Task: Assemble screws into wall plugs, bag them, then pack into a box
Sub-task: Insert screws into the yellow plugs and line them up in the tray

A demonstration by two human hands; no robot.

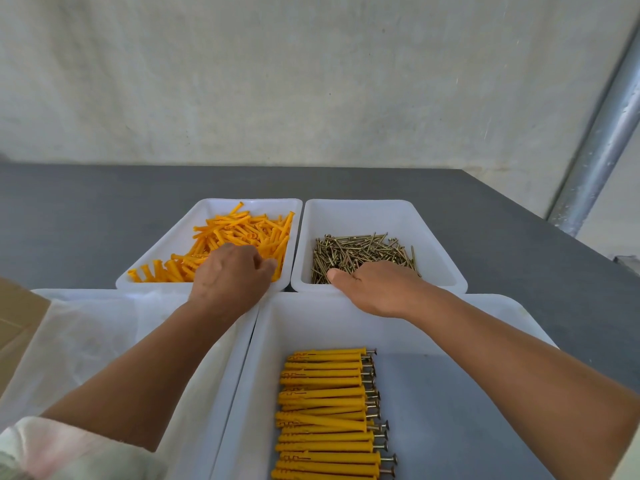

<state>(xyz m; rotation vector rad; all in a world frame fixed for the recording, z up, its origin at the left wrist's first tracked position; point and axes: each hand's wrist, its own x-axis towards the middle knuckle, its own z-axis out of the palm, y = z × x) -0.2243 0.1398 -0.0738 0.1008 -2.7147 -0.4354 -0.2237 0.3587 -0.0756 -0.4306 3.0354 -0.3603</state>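
Loose orange wall plugs (pixel 239 230) fill the back left white tray (pixel 207 206). My left hand (pixel 232 275) reaches into that tray, its fingers curled down and pinching among the plugs at the near right corner. Brass screws (pixel 360 251) lie heaped in the back right white tray (pixel 433 237). My right hand (pixel 377 289) lies over the near edge of the screw pile with the thumb pointing left; its fingers are hidden behind the hand. Several assembled plugs with screws (pixel 329 410) lie stacked in rows in the near right tray (pixel 485 306).
A near left white tray (pixel 86 323) holds clear plastic bags. A cardboard box flap (pixel 17 317) shows at the left edge. All trays sit on a dark grey table (pixel 86 209) against a pale wall, with a metal pole (pixel 595 157) at the right.
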